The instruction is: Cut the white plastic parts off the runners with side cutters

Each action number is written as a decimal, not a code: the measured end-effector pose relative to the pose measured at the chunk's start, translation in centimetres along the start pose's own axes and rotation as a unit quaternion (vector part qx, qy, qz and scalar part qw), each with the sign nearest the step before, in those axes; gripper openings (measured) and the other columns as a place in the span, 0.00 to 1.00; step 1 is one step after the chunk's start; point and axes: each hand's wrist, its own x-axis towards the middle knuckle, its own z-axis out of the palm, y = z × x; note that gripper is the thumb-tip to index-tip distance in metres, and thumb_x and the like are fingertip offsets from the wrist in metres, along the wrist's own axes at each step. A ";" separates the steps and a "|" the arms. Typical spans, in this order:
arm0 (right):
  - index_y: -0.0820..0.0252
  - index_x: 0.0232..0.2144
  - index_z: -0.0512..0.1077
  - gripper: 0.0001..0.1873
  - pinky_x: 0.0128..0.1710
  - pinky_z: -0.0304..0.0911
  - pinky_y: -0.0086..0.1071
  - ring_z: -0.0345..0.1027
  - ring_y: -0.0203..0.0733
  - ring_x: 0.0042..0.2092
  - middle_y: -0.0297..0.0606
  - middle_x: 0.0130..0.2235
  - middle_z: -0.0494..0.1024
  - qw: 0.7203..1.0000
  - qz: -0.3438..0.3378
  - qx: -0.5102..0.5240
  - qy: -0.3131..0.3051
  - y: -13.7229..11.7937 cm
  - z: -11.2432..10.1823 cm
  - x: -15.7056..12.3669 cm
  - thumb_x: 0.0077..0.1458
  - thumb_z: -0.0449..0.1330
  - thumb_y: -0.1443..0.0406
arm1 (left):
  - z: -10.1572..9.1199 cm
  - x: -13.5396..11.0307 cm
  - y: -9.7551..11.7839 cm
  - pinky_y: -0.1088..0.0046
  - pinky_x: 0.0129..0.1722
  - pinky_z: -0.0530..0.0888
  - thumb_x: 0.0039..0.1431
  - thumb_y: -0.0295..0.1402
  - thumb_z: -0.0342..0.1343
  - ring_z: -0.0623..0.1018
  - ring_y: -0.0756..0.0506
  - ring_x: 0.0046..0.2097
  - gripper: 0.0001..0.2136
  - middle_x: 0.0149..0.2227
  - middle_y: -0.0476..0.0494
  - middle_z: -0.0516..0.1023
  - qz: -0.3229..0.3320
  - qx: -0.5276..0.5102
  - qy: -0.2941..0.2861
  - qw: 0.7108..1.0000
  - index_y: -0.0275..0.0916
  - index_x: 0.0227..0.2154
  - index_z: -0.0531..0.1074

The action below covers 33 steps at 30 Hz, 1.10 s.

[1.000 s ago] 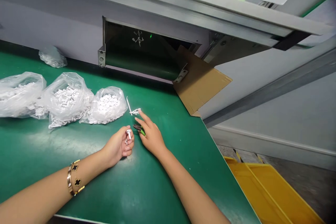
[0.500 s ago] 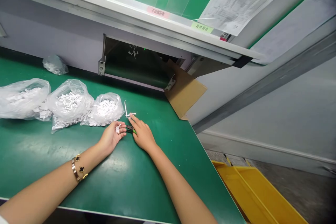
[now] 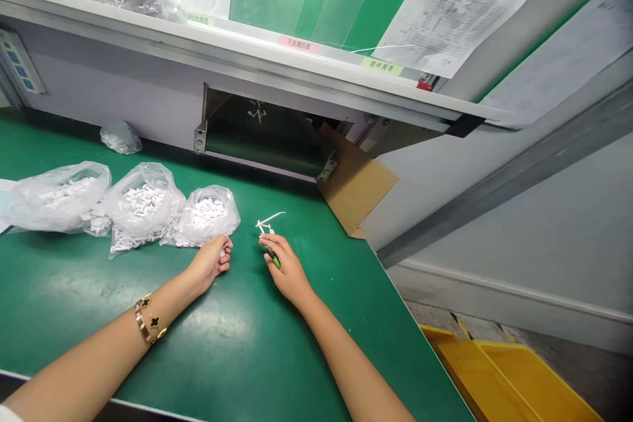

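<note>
My left hand (image 3: pixel 210 265) is curled closed around small white plastic parts (image 3: pixel 224 250), only a bit of which shows between the fingers. It is just in front of the smallest open plastic bag (image 3: pixel 217 208), which is full of similar white pieces. To its right, my right hand (image 3: pixel 287 271) grips a pair of green-handled nippers (image 3: pixel 274 260), mostly covered by the palm and fingers. A white branched plastic sprue (image 3: pixel 267 221) extends from the right fingertips; whether they pinch it or only touch it I cannot tell.
Two more bags of white parts, a middle one (image 3: pixel 146 201) and a left one (image 3: pixel 64 198), stand on the green table (image 3: pixel 198 356). Behind is a conveyor opening (image 3: pixel 267 138) with another sprue on its belt. A cardboard flap (image 3: pixel 359 181) adjoins it; a yellow bin (image 3: pixel 514 376) sits beyond the table's right edge.
My left hand has closed over the white parts that lay in its open fingers. My right hand has moved right, away from it, with the nippers, and the sprue has turned. The view has shifted slightly.
</note>
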 end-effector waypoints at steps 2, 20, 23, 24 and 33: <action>0.55 0.46 0.66 0.15 0.51 0.60 0.38 0.63 0.41 0.51 0.43 0.50 0.66 0.997 -0.007 0.068 -0.021 -0.9 -0.8 -0.2 0.58 0.47 0.67 | 0.1 -0.1 0.1 0.82 0.14 0.49 0.47 0.30 0.48 0.54 0.58 0.16 0.04 0.19 0.56 0.55 -0.003 0.023 -0.005 1.000 0.36 0.21 0.60; 0.56 0.34 0.68 0.07 0.46 0.60 0.37 0.64 0.40 0.45 0.40 0.41 0.71 0.983 -0.012 0.175 0.047 -4.7 -0.7 -1.0 0.59 0.50 0.64 | 0.9 -1.9 -0.2 0.82 0.17 0.47 0.52 0.45 0.49 0.51 0.57 0.19 0.15 0.21 0.56 0.53 -0.003 0.168 -0.134 0.977 0.36 0.24 0.62; 0.56 0.29 0.68 0.08 0.45 0.59 0.38 0.64 0.40 0.41 0.38 0.36 0.70 0.969 0.011 0.227 0.101 -4.8 -1.0 -1.1 0.58 0.51 0.63 | 1.0 -2.0 -0.9 0.82 0.18 0.48 0.52 0.50 0.48 0.51 0.57 0.20 0.20 0.20 0.56 0.53 -0.016 0.197 -0.168 0.966 0.35 0.22 0.62; 0.56 0.29 0.68 0.08 0.44 0.59 0.38 0.64 0.40 0.41 0.37 0.36 0.69 0.960 0.021 0.259 0.108 -4.8 -1.1 -1.1 0.57 0.52 0.63 | 1.0 -1.8 -1.1 0.81 0.18 0.48 0.52 0.53 0.47 0.51 0.57 0.20 0.22 0.20 0.55 0.52 -0.021 0.198 -0.181 0.963 0.35 0.22 0.62; 0.60 0.23 0.68 0.07 0.36 0.58 0.32 0.61 0.36 0.32 0.35 0.31 0.65 0.798 0.124 0.590 0.000 -5.4 -2.0 -0.8 0.49 0.58 0.64 | 0.8 -2.2 -0.7 0.79 0.19 0.46 0.53 0.51 0.49 0.50 0.56 0.21 0.20 0.20 0.55 0.52 -0.055 0.185 -0.295 0.936 0.36 0.22 0.60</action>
